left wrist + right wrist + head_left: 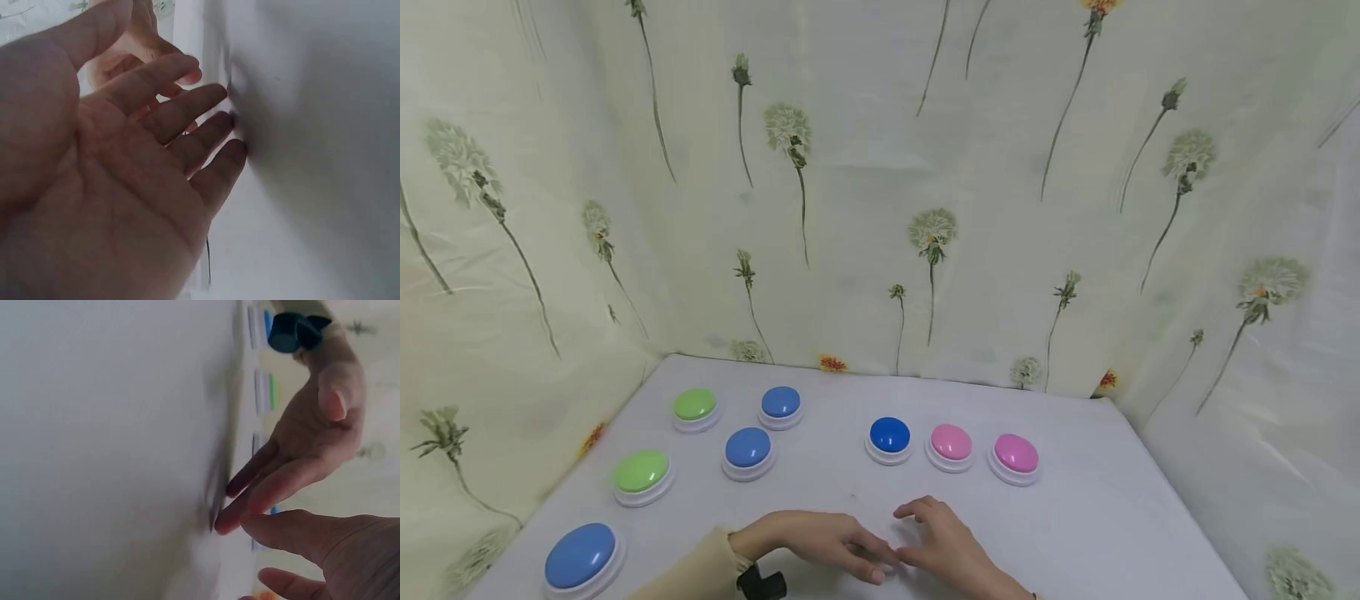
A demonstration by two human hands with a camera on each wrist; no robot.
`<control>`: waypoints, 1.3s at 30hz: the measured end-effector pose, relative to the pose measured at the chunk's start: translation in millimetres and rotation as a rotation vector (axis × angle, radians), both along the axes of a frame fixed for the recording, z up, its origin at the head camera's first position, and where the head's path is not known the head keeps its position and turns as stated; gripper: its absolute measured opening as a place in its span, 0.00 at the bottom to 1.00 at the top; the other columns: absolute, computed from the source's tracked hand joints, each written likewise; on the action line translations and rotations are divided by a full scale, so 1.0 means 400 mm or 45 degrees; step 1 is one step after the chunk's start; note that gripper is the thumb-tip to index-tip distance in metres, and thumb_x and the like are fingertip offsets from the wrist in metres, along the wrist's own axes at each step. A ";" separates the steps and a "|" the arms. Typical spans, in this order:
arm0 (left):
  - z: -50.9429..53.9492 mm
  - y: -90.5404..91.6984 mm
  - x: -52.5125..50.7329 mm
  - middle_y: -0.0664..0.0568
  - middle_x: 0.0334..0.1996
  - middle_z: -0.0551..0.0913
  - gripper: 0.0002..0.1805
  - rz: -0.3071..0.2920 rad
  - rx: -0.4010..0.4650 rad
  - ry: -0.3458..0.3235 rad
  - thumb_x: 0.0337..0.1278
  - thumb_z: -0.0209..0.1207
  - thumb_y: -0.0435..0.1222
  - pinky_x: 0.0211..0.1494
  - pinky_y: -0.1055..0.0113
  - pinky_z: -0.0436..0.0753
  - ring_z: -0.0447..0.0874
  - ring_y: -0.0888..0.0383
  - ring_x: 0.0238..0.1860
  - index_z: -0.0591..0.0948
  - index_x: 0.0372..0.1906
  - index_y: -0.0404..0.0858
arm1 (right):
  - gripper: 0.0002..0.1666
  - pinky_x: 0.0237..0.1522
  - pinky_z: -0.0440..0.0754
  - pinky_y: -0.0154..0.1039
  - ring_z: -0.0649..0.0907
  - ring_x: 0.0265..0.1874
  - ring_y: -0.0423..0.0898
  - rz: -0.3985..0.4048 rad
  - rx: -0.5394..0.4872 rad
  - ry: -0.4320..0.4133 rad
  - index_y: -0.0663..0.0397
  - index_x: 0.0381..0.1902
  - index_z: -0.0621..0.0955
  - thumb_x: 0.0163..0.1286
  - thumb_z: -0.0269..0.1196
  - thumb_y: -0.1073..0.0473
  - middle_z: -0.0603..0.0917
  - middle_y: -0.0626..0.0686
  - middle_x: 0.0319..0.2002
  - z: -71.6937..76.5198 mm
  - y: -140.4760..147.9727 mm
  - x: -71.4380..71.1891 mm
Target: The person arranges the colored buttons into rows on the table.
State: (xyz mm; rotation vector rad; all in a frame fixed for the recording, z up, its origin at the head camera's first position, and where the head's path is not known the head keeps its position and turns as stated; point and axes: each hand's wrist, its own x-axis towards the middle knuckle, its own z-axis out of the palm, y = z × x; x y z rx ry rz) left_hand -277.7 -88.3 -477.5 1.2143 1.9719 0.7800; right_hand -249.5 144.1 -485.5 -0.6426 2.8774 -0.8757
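Low over the white table, my left hand (823, 540) reaches in from the left with fingers loosely extended and holds nothing. Its palm (119, 169) faces the left wrist camera, and some fingertips meet the table surface. My right hand (951, 550) is beside it, fingers slightly bent and empty. The right thumb (294, 534) lies at the left fingertips; whether they touch I cannot tell. Beyond the hands sit a dark blue push button (890, 435), a pink one (951, 442) and a deeper pink one (1017, 452), each on a white round base.
On the table's left stand two green buttons (641, 471), two medium blue buttons (748, 447) and a nearer, larger-looking blue button (580, 554). A dandelion-print cloth (850, 208) surrounds the white table (1097, 517) at back and sides. A black wrist device (762, 582) sits on the left wrist.
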 end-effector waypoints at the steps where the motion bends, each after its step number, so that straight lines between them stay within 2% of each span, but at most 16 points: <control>1: 0.000 -0.021 0.008 0.61 0.65 0.74 0.23 0.010 0.009 -0.038 0.71 0.49 0.48 0.64 0.69 0.73 0.70 0.70 0.64 0.72 0.67 0.49 | 0.26 0.48 0.82 0.51 0.79 0.45 0.50 0.028 -0.015 -0.024 0.49 0.48 0.81 0.51 0.74 0.51 0.81 0.50 0.48 0.005 -0.015 0.005; 6: -0.001 -0.121 0.057 0.62 0.63 0.75 0.22 0.073 0.057 -0.143 0.71 0.49 0.47 0.64 0.69 0.73 0.70 0.69 0.64 0.73 0.66 0.50 | 0.27 0.47 0.83 0.48 0.79 0.46 0.49 0.123 -0.032 -0.077 0.45 0.50 0.81 0.53 0.74 0.47 0.82 0.47 0.49 0.017 -0.081 0.019; 11: 0.007 -0.221 0.101 0.63 0.62 0.77 0.20 0.189 0.065 -0.110 0.71 0.50 0.46 0.61 0.68 0.76 0.72 0.68 0.63 0.75 0.64 0.51 | 0.28 0.48 0.83 0.46 0.78 0.46 0.46 0.147 -0.060 -0.118 0.42 0.52 0.81 0.53 0.73 0.44 0.81 0.46 0.49 0.009 -0.134 0.015; 15: 0.013 -0.286 0.115 0.60 0.61 0.78 0.21 0.298 0.078 -0.137 0.71 0.49 0.47 0.60 0.68 0.77 0.74 0.66 0.62 0.76 0.64 0.49 | 0.28 0.45 0.83 0.38 0.78 0.45 0.44 0.156 -0.089 -0.112 0.42 0.52 0.81 0.54 0.72 0.43 0.81 0.44 0.48 -0.004 -0.163 0.005; 18: 0.018 -0.331 0.114 0.57 0.61 0.79 0.21 0.392 0.089 -0.156 0.72 0.48 0.47 0.58 0.69 0.78 0.75 0.65 0.61 0.76 0.63 0.48 | 0.29 0.42 0.81 0.33 0.78 0.45 0.43 0.189 -0.119 -0.048 0.44 0.53 0.80 0.54 0.72 0.42 0.81 0.44 0.47 -0.012 -0.183 -0.009; 22: 0.018 -0.387 0.104 0.55 0.58 0.81 0.20 0.541 0.075 -0.087 0.71 0.49 0.47 0.55 0.69 0.78 0.77 0.65 0.57 0.78 0.60 0.46 | 0.32 0.44 0.79 0.35 0.79 0.45 0.42 0.212 -0.132 0.046 0.46 0.54 0.80 0.54 0.72 0.42 0.82 0.45 0.47 -0.019 -0.213 -0.033; 25: 0.017 -0.420 0.093 0.55 0.54 0.83 0.19 0.680 0.048 -0.064 0.69 0.51 0.48 0.50 0.67 0.79 0.79 0.63 0.51 0.80 0.57 0.46 | 0.33 0.46 0.79 0.37 0.79 0.46 0.43 0.215 -0.148 0.058 0.48 0.56 0.79 0.54 0.72 0.43 0.82 0.47 0.47 -0.017 -0.237 -0.056; 28: 0.019 -0.447 0.081 0.52 0.50 0.83 0.20 0.819 0.071 -0.071 0.68 0.53 0.49 0.44 0.64 0.81 0.80 0.57 0.45 0.81 0.55 0.43 | 0.34 0.47 0.80 0.38 0.80 0.46 0.45 0.215 -0.180 0.043 0.51 0.57 0.78 0.55 0.72 0.44 0.82 0.49 0.48 -0.014 -0.260 -0.081; 31: 0.022 -0.465 0.071 0.47 0.48 0.83 0.22 0.930 0.123 -0.068 0.68 0.53 0.48 0.40 0.62 0.81 0.79 0.53 0.41 0.79 0.56 0.37 | 0.34 0.46 0.80 0.37 0.80 0.46 0.47 0.205 -0.204 0.029 0.52 0.57 0.78 0.55 0.72 0.44 0.82 0.51 0.48 -0.015 -0.282 -0.108; 35: 0.027 -0.474 0.059 0.44 0.42 0.83 0.24 1.068 0.135 -0.011 0.69 0.52 0.47 0.38 0.61 0.81 0.79 0.51 0.39 0.77 0.56 0.30 | 0.36 0.45 0.80 0.37 0.81 0.46 0.47 0.180 -0.207 0.022 0.53 0.58 0.77 0.55 0.72 0.44 0.82 0.52 0.49 -0.023 -0.315 -0.139; 39: 0.026 -0.465 0.046 0.43 0.40 0.82 0.24 1.300 0.109 0.083 0.69 0.53 0.42 0.38 0.60 0.83 0.82 0.52 0.39 0.74 0.57 0.25 | 0.38 0.47 0.80 0.40 0.80 0.47 0.49 0.171 -0.207 0.024 0.54 0.61 0.75 0.55 0.72 0.45 0.81 0.54 0.50 -0.030 -0.355 -0.165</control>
